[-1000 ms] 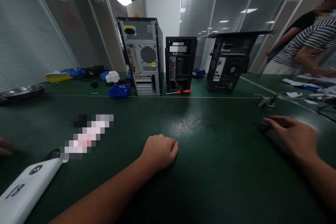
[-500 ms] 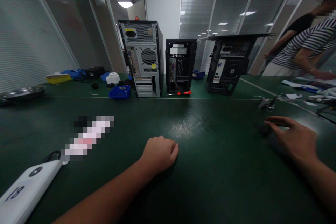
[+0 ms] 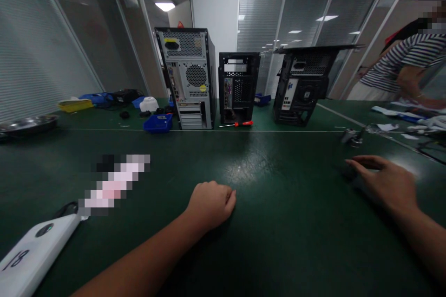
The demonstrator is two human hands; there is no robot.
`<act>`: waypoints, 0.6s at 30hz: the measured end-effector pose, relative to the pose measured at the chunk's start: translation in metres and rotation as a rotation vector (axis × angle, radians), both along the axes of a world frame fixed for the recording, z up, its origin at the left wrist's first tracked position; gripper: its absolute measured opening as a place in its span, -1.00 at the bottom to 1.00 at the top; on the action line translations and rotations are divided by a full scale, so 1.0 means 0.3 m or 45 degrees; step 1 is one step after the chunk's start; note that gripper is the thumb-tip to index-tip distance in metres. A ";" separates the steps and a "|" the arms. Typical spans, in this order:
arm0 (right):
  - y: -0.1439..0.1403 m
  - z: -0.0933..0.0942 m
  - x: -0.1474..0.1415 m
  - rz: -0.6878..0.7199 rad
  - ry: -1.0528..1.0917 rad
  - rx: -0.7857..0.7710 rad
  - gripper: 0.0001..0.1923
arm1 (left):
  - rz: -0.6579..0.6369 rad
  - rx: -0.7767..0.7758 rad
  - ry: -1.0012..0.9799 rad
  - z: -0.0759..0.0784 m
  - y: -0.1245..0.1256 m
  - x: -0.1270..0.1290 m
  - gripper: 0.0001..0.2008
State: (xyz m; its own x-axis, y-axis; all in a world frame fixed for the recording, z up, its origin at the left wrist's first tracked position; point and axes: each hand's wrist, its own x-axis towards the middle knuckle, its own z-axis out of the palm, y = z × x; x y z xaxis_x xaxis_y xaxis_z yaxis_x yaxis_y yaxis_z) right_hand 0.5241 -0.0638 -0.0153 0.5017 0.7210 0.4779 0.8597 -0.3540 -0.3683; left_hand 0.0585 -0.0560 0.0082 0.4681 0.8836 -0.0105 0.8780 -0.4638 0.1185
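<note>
My left hand (image 3: 211, 204) rests as a closed fist on the dark green table (image 3: 278, 222), holding nothing. My right hand (image 3: 386, 183) hovers low over the table at the right with its fingers stretched out and apart. Its fingertips are next to a small dark object (image 3: 348, 173) lying on the table; I cannot tell whether they touch it. A small metal part (image 3: 350, 136) lies a little farther back.
Three computer cases stand at the back: a grey one (image 3: 190, 79), a small black one (image 3: 239, 86), and a tilted black one (image 3: 301, 88). A red-handled screwdriver (image 3: 242, 124) and blue bin (image 3: 158, 123) lie beside them. A white device (image 3: 31, 253) sits near left. A person in a striped shirt (image 3: 400, 65) works at the right.
My right hand has lifted off the small dark object and drawn back slightly, uncovering it. My left fist has stayed in place.
</note>
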 end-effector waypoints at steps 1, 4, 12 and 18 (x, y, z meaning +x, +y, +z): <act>0.000 0.000 0.000 0.005 0.009 0.002 -0.48 | 0.000 -0.002 -0.001 0.001 0.000 0.000 -0.48; 0.000 0.000 0.005 0.004 0.032 -0.017 -0.48 | -0.001 0.008 0.002 0.003 -0.001 0.000 -0.48; 0.002 0.020 0.009 -0.041 0.376 -0.057 -0.46 | -0.022 0.045 -0.022 -0.006 0.001 -0.004 -0.49; 0.005 0.013 0.054 -0.026 0.590 -0.161 -0.46 | -0.033 0.018 -0.045 -0.003 0.001 -0.005 -0.50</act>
State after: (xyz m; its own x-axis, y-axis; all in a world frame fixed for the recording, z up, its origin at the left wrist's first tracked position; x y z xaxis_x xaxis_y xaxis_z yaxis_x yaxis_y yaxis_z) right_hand 0.5403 -0.0624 -0.0116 0.6560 0.7468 0.1093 0.6072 -0.4362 -0.6641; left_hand 0.0570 -0.0555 0.0073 0.4905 0.8713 0.0189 0.8611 -0.4879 0.1429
